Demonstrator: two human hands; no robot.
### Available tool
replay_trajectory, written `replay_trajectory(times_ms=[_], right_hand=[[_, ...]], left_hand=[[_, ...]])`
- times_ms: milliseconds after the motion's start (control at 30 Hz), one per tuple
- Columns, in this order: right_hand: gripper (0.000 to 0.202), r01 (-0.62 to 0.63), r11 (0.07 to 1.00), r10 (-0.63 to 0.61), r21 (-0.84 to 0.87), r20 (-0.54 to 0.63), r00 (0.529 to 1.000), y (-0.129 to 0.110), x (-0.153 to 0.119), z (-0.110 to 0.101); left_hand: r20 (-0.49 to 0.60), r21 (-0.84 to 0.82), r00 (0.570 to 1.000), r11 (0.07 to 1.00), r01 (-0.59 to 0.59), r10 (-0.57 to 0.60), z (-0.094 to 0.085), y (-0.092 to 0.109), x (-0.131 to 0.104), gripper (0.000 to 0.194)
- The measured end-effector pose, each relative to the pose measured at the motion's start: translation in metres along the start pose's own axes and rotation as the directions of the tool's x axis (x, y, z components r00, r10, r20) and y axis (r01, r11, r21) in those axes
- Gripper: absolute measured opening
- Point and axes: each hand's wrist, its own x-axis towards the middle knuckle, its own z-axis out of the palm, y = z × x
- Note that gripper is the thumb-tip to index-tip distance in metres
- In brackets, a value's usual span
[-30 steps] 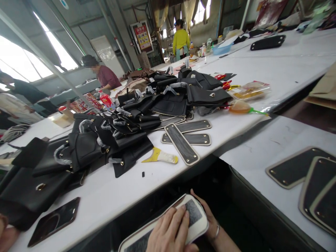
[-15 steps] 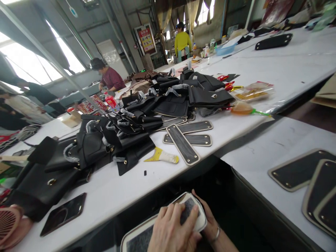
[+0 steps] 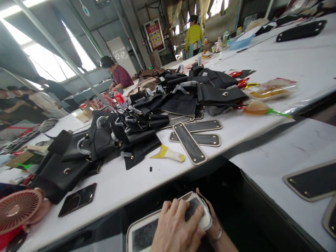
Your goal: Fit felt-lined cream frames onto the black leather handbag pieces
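Note:
A rounded bag panel (image 3: 143, 235) with an off-white border and dark grey centre is held over the dark gap in front of the table. My left hand (image 3: 175, 224) lies across it, back up, with bent fingers pressing into its middle. On the far right end, my right hand (image 3: 214, 224), with a band at the wrist, grips the panel's edge, its fingers mostly hidden behind. Nearest on the table are similar black strips (image 3: 190, 143) with beige edges and gold studs. A yellow-and-white scraper-like piece (image 3: 169, 153) lies beside them.
Black leather bags (image 3: 105, 141) with wrapped handles heap across the table. A phone (image 3: 78, 199) and pink fan (image 3: 19, 211) are near left. More black panels (image 3: 311, 180) lie on the right table. A glue bottle (image 3: 258, 107) lies on its side. Co-workers (image 3: 122, 75) are farther back.
The view has swung slightly left, so the table's things appear farther right and more of the fan shows. Both hands keep nearly the same hold on the panel.

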Motion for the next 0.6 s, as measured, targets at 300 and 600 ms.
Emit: replay_trajectory(times_ms=[300,600], right_hand=[[0.045,0.006,0.99,-0.01,-0.142,-0.027,1.0,-0.011,-0.009,0.016],[0.029,0.235,0.875,-0.286,-0.424,-0.061,0.956,-0.004,-0.012,0.023]], left_hand=[[-0.041,-0.093,0.996,0.993,0.076,-0.08,0.003,0.007,0.0,0.038],[-0.026,-0.215,0.984,0.962,0.167,-0.177,-0.004,0.01,0.001,0.023]])
